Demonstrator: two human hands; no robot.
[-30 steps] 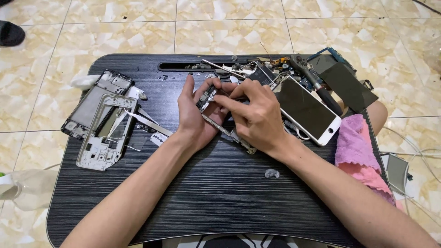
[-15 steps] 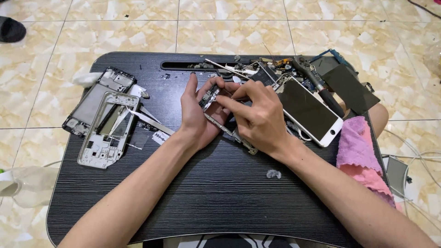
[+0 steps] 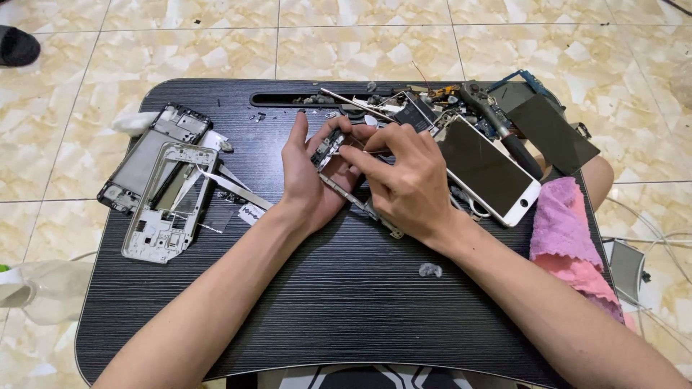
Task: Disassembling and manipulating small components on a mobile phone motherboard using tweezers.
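While both my forearms cut in from the bottom edge, the near half of the black lap table [image 3: 346, 317] shows only a small grey blob [image 3: 429, 270], too small to identify.

Mid-table: my left hand [image 3: 310, 180] lies palm up under a phone frame part [image 3: 339, 162], fingers cupped loosely round it, thumb side hidden. My right hand [image 3: 407, 180] comes over the top, fingertips pinched together on the same part. Whether they hold a tool or only the part, I can't tell; the hand covers it. The frame's lower rail pokes out under my right wrist; the rest is hidden between my palms.

Left of my hands: a silver mid-frame [image 3: 169, 205] lies across a dark phone chassis [image 3: 148, 162], and a flat ribbon strip [image 3: 234, 187] runs off toward my left wrist. White wad [image 3: 133, 122] at the chassis's far corner, unclear what.

Right: a white-bordered phone screen [image 3: 490, 169], face up, just beside my right hand. Pink cloth [image 3: 569, 238] hangs over the table's right edge. A dark flat panel [image 3: 551, 133] lies beyond the screen.

Far edge: a jumble of boards, tweezers and small parts along the table's slot [image 3: 288, 99], not separable. A dark-handled screwdriver [image 3: 504, 130] lies there.

Off-table, on the tile floor [image 3: 360, 43]: a dark shoe [image 3: 16, 45] is cropped top left, and a translucent bag [image 3: 36, 288] is cropped at left.
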